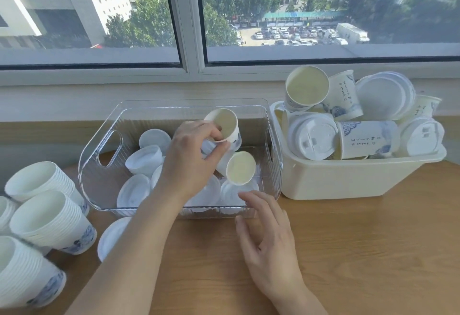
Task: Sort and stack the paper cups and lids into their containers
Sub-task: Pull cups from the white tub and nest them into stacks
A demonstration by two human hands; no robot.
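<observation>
A clear plastic bin [104, 140] stands on the wooden table and holds several white lids [145, 159] and two paper cups. My left hand [191, 162] reaches into the bin and pinches the rim of the upper paper cup [225, 125], which lies tilted with its mouth toward me. A second cup [240, 169] lies just below it. My right hand [267, 235] hovers over the table at the bin's front right corner, fingers relaxed and holding nothing. A cream bin [348, 180] to the right is heaped with printed cups and lids.
Tall stacks of nested paper cups [52, 217] lie at the table's left edge. A loose white lid [110, 237] sits on the table in front of the clear bin. A window sill and window run behind both bins. Bare wood lies at the front right.
</observation>
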